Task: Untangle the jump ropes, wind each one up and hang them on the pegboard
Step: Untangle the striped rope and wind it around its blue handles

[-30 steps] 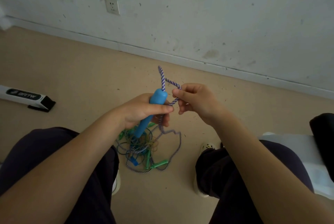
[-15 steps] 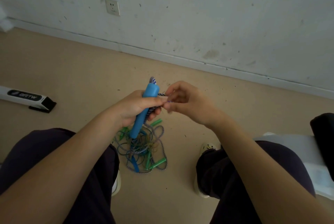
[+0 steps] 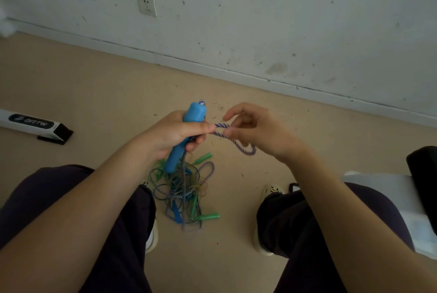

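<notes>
Blue handle (image 3: 186,136) gripped by left hand (image 3: 170,134); right hand (image 3: 255,129) pinches striped rope (image 3: 233,140).

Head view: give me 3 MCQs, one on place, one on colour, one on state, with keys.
1. Where is the tangled pile of ropes?
A on the floor between the feet
B on a chair
C on a pegboard

2. What colour is the plastic handle in the left hand?
A green
B blue
C red

3. What is the right hand doing?
A hanging idle
B pressing the floor
C pinching the rope

A: the tangled pile lies on the beige floor.
B: the left hand grips a blue handle.
C: the right hand pinches the purple-and-white braided rope.
</notes>
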Available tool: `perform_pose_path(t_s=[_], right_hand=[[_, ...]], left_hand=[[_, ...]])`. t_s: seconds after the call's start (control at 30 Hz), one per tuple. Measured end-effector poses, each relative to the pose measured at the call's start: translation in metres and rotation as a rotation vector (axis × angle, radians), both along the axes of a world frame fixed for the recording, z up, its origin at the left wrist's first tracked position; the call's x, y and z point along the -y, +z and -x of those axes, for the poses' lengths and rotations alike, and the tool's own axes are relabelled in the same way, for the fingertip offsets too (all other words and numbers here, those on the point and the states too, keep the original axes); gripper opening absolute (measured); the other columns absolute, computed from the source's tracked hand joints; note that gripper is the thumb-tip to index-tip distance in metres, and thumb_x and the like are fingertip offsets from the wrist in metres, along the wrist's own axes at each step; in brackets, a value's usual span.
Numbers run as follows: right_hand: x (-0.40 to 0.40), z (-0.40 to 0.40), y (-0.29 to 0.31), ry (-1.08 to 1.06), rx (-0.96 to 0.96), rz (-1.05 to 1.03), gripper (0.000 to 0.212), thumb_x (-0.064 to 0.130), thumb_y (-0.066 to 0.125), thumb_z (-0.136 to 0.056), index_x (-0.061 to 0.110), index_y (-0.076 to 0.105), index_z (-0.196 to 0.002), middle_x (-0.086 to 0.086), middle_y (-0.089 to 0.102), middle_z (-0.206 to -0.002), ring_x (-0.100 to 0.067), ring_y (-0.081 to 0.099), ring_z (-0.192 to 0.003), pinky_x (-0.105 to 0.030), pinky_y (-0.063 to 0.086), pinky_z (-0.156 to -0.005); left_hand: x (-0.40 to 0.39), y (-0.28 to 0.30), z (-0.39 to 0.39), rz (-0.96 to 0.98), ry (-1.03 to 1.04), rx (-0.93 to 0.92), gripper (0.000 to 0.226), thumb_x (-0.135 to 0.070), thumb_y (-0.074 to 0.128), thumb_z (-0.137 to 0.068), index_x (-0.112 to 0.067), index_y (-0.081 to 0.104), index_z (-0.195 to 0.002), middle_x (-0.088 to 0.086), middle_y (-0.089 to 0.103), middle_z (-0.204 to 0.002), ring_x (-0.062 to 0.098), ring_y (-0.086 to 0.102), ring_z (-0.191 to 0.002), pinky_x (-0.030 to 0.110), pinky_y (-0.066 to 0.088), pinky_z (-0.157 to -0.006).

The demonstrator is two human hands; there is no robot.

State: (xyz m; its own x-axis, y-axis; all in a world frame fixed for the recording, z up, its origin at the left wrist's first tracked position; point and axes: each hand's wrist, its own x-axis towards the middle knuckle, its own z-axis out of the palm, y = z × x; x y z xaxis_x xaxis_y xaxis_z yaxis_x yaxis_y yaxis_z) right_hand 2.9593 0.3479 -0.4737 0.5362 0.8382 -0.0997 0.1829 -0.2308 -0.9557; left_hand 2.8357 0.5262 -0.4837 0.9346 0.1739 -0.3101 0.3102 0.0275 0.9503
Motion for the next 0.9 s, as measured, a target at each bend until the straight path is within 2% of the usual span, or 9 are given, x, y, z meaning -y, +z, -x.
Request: perform_pose_path(t_s=[0.1,0.23,0.3,0.43,0.5,0.57,0.7,0.8,0.9], right_hand=[[-0.008,0.008,-0.005,0.004,0.097,0.018,0.012,0.015,0.077,-0.083,0.020,0.067,-0.086,-0.003,0.056,-0.063,-0.013,0.045,-0.055,-0.023,0.036,-0.052],[0.000,-0.014,-0.002,-0.349,0.170,-0.087,0.011,0.015,0.068,-0.091,0.022,0.064,-0.084,0.008,0.048,-0.057,-0.011,0.040,-0.052,-0.027,0.034,-0.054],[0.006,-0.021,-0.001,-0.418,0.130,-0.125,0.011,0.011,0.065,-0.092,0.020,0.062,-0.086,0.004,0.052,-0.061,-0.011,0.046,-0.053,-0.028,0.039,-0.056],[0.004,-0.011,-0.002,-0.155,0.068,-0.034,0.016,0.008,0.071,-0.087,0.015,0.063,-0.099,-0.009,0.066,-0.078,-0.015,0.059,-0.063,-0.038,0.051,-0.064],[-0.001,-0.001,-0.006,0.005,0.042,0.050,0.021,0.013,0.076,-0.084,0.019,0.066,-0.101,-0.008,0.068,-0.080,-0.014,0.059,-0.066,-0.032,0.050,-0.064],[-0.005,0.006,-0.009,0.092,0.089,0.114,0.015,0.019,0.077,-0.083,0.024,0.070,-0.095,-0.003,0.061,-0.070,-0.014,0.051,-0.063,-0.027,0.042,-0.061],[-0.009,0.002,-0.014,-0.030,0.168,0.088,0.003,0.024,0.073,-0.087,0.022,0.072,-0.086,0.009,0.041,-0.054,-0.007,0.034,-0.053,-0.020,0.030,-0.052],[-0.005,-0.004,-0.015,-0.135,0.136,0.076,0.005,0.021,0.068,-0.091,0.019,0.068,-0.087,0.006,0.053,-0.063,-0.007,0.042,-0.055,-0.024,0.036,-0.055],[-0.004,-0.001,-0.010,-0.130,-0.040,-0.015,0.011,0.022,0.063,-0.096,0.017,0.060,-0.105,-0.005,0.061,-0.071,-0.010,0.042,-0.052,-0.024,0.036,-0.051]], left_hand=[[0.003,0.001,-0.001,0.000,-0.067,0.014,0.021,-0.018,0.068,-0.089,-0.018,0.065,-0.068,0.002,0.054,-0.059,0.013,0.041,-0.045,0.026,0.037,-0.050],[-0.010,0.001,0.000,-0.032,-0.011,0.027,0.011,-0.012,0.070,-0.088,-0.012,0.059,-0.087,-0.004,0.054,-0.059,0.011,0.045,-0.049,0.024,0.040,-0.053],[-0.015,-0.002,0.001,-0.031,-0.012,0.018,0.013,-0.007,0.070,-0.088,-0.009,0.059,-0.095,-0.002,0.057,-0.065,0.008,0.048,-0.052,0.021,0.042,-0.051],[-0.012,-0.005,0.002,-0.096,-0.038,-0.045,0.012,-0.010,0.073,-0.086,-0.007,0.062,-0.088,0.001,0.064,-0.071,0.008,0.052,-0.052,0.018,0.044,-0.051],[-0.008,-0.004,0.002,-0.096,-0.070,-0.060,0.020,-0.022,0.074,-0.083,-0.004,0.067,-0.089,0.004,0.071,-0.076,0.012,0.062,-0.060,0.021,0.049,-0.054],[-0.003,-0.002,0.002,-0.104,-0.101,-0.086,0.037,-0.037,0.073,-0.078,-0.002,0.069,-0.088,0.008,0.073,-0.077,0.017,0.067,-0.063,0.023,0.053,-0.058],[0.000,0.001,0.002,-0.166,-0.087,-0.134,0.048,-0.050,0.067,-0.078,-0.003,0.067,-0.081,0.005,0.063,-0.059,0.016,0.059,-0.052,0.026,0.053,-0.059],[-0.001,-0.002,0.001,-0.152,-0.141,-0.122,0.034,-0.041,0.064,-0.089,-0.007,0.060,-0.087,-0.003,0.047,-0.054,0.011,0.044,-0.047,0.029,0.050,-0.060],[-0.001,-0.004,0.001,-0.160,-0.193,-0.121,0.025,-0.034,0.061,-0.095,-0.010,0.059,-0.092,-0.007,0.043,-0.055,0.009,0.038,-0.047,0.024,0.041,-0.052]])
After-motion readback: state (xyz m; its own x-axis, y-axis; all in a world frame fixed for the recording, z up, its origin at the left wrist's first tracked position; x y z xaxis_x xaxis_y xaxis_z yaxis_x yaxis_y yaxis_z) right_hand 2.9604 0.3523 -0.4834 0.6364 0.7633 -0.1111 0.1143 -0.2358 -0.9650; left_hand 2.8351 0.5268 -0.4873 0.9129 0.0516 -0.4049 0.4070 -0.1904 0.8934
